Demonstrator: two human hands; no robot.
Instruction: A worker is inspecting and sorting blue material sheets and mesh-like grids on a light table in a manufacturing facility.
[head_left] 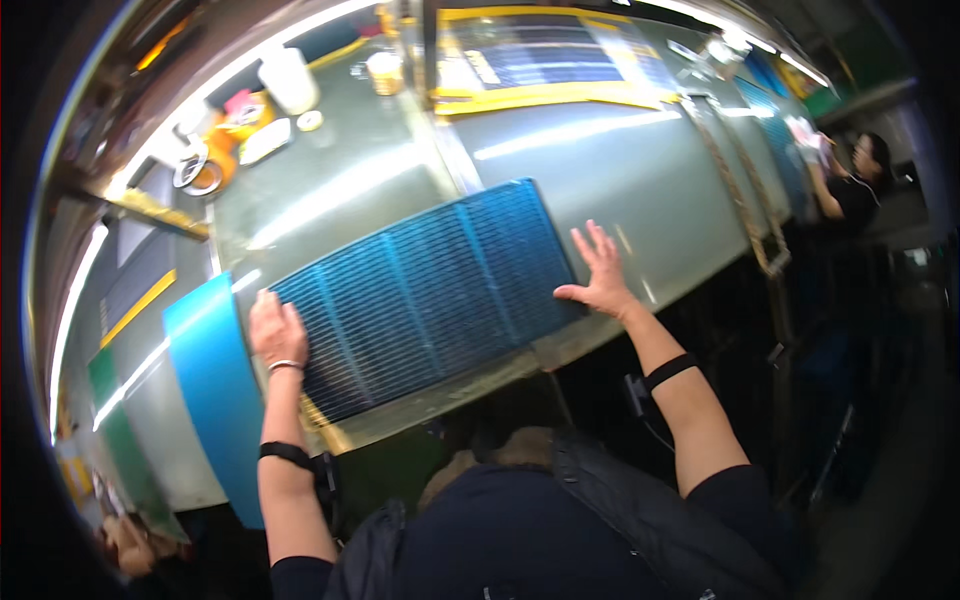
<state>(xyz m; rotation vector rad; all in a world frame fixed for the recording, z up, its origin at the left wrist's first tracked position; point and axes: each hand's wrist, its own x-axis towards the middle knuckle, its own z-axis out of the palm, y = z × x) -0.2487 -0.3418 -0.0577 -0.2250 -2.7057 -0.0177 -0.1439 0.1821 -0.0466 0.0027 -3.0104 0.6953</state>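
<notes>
A dark blue rectangular panel [420,290] with fine ribbed lines and several lighter cross bands lies at a slant near the bench's front edge. Against its left edge rests my left hand [276,330], fingers extended close together, not visibly wrapped round the panel. Just off the panel's right edge, my right hand [602,278] is spread with fingers and thumb apart, holding nothing. To the left of my left hand lies a smooth bright blue sheet [215,375], which hangs over the front edge.
Tape rolls [200,175], a white bottle [290,80] and a small jar [383,73] stand at the back left. A yellow-edged dark sheet [545,58] lies at the back. A metal bar frame [735,175] crosses the bench rightward; a co-worker [858,185] is beyond.
</notes>
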